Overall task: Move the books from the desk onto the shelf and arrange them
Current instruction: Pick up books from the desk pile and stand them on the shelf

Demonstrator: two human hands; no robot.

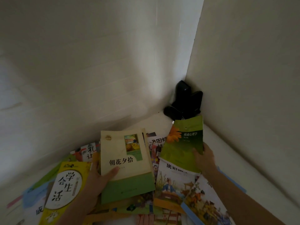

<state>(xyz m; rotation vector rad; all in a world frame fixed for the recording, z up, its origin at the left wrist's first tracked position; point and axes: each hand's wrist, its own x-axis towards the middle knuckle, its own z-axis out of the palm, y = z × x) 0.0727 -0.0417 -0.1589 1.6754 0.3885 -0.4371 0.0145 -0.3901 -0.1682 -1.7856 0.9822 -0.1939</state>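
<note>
no box or tray here that i can make out, only the white desk (243, 168) tucked into a corner between two pale walls, and it carries a loose, overlapping spread of books (175, 184) across its near part. my left hand (95, 179) grips the cream and green book (126, 163) at its lower left edge, thumb laid flat over the cover just below the printed title, the other fingers hidden behind it; the book is raised a little off the heap and faces me nearly square. my right hand (205, 157) holds the green book with the orange flower (185, 143) by its lower right corner, thumb on the cover and fingers curled round the right edge, the book tilted so its top leans toward the corner. that top edge sits just in front of a black object (185, 101) standing in the corner against the walls; what it is i cannot tell. to the left of my left hand lies a yellow book (65, 189) with big black characters, partly under my wrist. below my right forearm lie illustrated picture books (203, 198) with blue borders, overlapping one another. between my two held books more colourful covers show, half hidden.
</note>
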